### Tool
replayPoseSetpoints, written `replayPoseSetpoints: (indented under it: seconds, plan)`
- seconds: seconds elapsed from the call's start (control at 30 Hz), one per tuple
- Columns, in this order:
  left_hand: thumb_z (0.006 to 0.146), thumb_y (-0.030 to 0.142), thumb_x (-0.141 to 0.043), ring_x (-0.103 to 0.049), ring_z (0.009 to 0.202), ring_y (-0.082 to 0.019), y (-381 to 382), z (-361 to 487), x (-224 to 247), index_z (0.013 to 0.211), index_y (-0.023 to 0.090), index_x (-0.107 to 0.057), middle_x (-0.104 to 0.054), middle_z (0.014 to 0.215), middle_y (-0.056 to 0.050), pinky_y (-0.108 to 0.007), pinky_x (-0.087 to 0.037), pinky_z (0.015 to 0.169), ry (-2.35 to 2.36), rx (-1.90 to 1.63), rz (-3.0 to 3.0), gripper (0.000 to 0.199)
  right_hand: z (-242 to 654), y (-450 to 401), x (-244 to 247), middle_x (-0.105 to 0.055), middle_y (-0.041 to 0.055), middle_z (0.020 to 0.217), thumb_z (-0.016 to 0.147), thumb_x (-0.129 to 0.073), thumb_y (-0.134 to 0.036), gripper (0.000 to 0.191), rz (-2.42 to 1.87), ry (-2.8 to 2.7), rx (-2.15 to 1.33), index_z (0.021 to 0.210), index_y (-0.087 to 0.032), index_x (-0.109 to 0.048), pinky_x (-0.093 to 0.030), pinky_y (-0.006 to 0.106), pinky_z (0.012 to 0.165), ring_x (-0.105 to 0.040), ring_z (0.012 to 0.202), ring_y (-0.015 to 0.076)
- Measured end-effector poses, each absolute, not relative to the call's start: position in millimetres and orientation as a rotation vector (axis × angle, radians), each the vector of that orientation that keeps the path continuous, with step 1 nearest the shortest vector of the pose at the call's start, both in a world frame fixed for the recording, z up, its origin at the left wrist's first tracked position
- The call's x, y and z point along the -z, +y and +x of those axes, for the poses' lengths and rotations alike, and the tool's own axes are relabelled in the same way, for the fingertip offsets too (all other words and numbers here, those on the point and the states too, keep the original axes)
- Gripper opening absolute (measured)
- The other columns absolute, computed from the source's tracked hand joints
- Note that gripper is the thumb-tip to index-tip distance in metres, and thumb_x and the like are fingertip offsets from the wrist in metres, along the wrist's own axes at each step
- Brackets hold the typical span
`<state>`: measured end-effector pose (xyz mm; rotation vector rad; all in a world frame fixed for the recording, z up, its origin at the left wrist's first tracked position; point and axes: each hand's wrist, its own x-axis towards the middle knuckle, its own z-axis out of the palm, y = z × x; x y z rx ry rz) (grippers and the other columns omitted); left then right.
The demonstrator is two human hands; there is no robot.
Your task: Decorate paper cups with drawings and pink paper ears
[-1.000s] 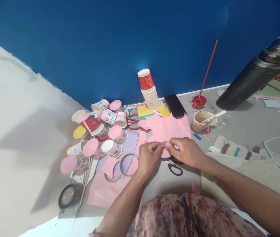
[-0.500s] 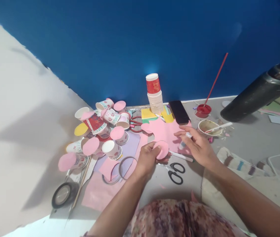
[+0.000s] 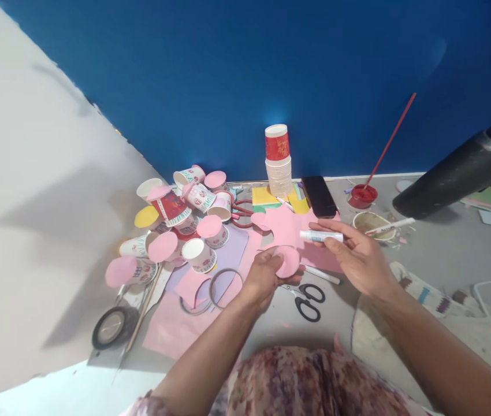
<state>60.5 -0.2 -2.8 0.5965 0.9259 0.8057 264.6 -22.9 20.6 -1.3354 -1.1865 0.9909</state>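
Note:
My left hand pinches a round pink paper disc between thumb and fingers. Just right of it, my right hand holds a small white glue stick, its tip pointing left toward the disc without touching it. A cut pink sheet lies behind both hands. Black-handled scissors rest below, their blades partly under my left hand, and a white marker lies between the hands.
Paper cups, several with pink discs, crowd the left. A cup stack stands by the blue wall beside a phone. Farther right are a red pot, a bowl and a dark flask. Tape lies front left.
The glue stick has risen and turned level in my right hand, pointing at the disc. My left hand still holds the disc. The view has shifted slightly.

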Motion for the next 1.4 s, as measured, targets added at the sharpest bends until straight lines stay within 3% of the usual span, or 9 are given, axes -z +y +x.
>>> replayPoseSetpoints:
  seconds: [0.07, 0.17, 0.27, 0.5, 0.67, 0.77, 0.97, 1.2, 1.4]
  plan:
    - [0.082, 0.018, -0.069, -0.079, 0.075, -0.024, -1, 61, 4, 0.107, 0.010, -0.073, -0.079, 0.094, -0.015, -0.033, -0.064, 0.064, 0.918, -0.809, 0.592, 0.026, 262, -27, -21, -0.080, 0.0113, 0.130, 0.095, -0.074, -0.053, 0.044, -1.325, -1.225, -1.003, 0.128, -0.025, -0.074, -0.068, 0.041, 0.093, -0.082, 0.098, 0.0252]
    - [0.080, 0.014, -0.067, -0.079, 0.073, -0.024, -2, 62, 3, 0.107, 0.010, -0.071, -0.080, 0.096, -0.016, -0.032, -0.063, 0.061, 0.885, -0.799, 0.574, 0.028, 259, -32, -19, -0.086, 0.0084, 0.096, 0.097, -0.068, -0.059, 0.044, -1.387, -1.331, -0.949, 0.119, -0.022, -0.076, -0.068, 0.035, 0.073, -0.082, 0.076, 0.0229]
    - [0.078, 0.013, -0.066, -0.078, 0.072, -0.024, -1, 62, 1, 0.105, 0.010, -0.070, -0.079, 0.092, -0.014, -0.031, -0.062, 0.059, 0.861, -0.805, 0.550, 0.027, 256, -35, -15, -0.082, 0.0060, 0.078, 0.098, -0.062, -0.065, 0.047, -1.478, -1.468, -0.791, 0.110, -0.022, -0.076, -0.062, 0.031, 0.062, -0.081, 0.072, 0.0244]
    - [0.064, 0.008, -0.061, -0.075, 0.072, -0.024, 0, 63, 1, 0.100, 0.009, -0.074, -0.077, 0.087, -0.011, -0.030, -0.058, 0.057, 0.791, -0.857, 0.510, 0.039, 248, -36, -16, -0.084, 0.0072, 0.091, 0.105, -0.057, -0.053, 0.036, -1.440, -1.675, -0.425, 0.103, -0.023, -0.077, -0.058, 0.030, 0.065, -0.075, 0.067, 0.0195]
    - [0.089, 0.026, -0.068, -0.073, 0.084, -0.020, -2, 63, -2, 0.100, 0.010, -0.078, -0.078, 0.093, -0.010, -0.032, -0.061, 0.078, 0.764, -0.907, 0.385, 0.022, 241, -38, -15, -0.083, 0.0069, 0.092, 0.106, -0.060, -0.041, 0.024, -1.285, -1.851, -0.293, 0.108, -0.023, -0.076, -0.058, 0.031, 0.069, -0.074, 0.073, 0.0198]
    - [0.098, 0.043, -0.070, -0.073, 0.087, -0.020, -3, 64, -1, 0.101, 0.009, -0.079, -0.079, 0.094, -0.011, -0.031, -0.060, 0.086, 0.758, -0.890, 0.334, 0.035, 238, -39, -11, -0.082, 0.0063, 0.091, 0.107, -0.062, -0.035, 0.020, -1.221, -1.940, -0.242, 0.114, -0.023, -0.075, -0.058, 0.032, 0.073, -0.074, 0.079, 0.0204]
    - [0.099, 0.060, -0.067, -0.075, 0.103, -0.027, -4, 65, 2, 0.104, 0.009, -0.078, -0.080, 0.106, -0.017, -0.036, -0.060, 0.091, 0.711, -0.843, 0.373, 0.053, 233, -40, -3, -0.082, 0.0068, 0.094, 0.107, -0.063, -0.031, 0.018, -1.202, -2.016, -0.077, 0.119, -0.022, -0.073, -0.056, 0.035, 0.078, -0.074, 0.083, 0.0218]
    - [0.093, 0.055, -0.076, -0.073, 0.118, -0.032, -10, 67, 1, 0.107, 0.009, -0.080, -0.081, 0.115, -0.018, -0.040, -0.058, 0.101, 0.729, -0.920, 0.469, 0.048, 230, -43, -5, -0.076, 0.0054, 0.081, 0.107, -0.062, -0.025, 0.016, -1.203, -2.045, 0.131, 0.119, -0.019, -0.070, -0.052, 0.036, 0.072, -0.068, 0.074, 0.0225]
    - [0.088, 0.053, -0.081, -0.071, 0.124, -0.034, -11, 70, -3, 0.103, 0.010, -0.081, -0.081, 0.117, -0.018, -0.042, -0.054, 0.109, 0.719, -0.981, 0.542, 0.045, 230, -44, -3, -0.076, 0.0057, 0.081, 0.107, -0.061, -0.027, 0.020, -1.238, -2.007, 0.132, 0.122, -0.019, -0.071, -0.053, 0.037, 0.074, -0.069, 0.076, 0.0228]
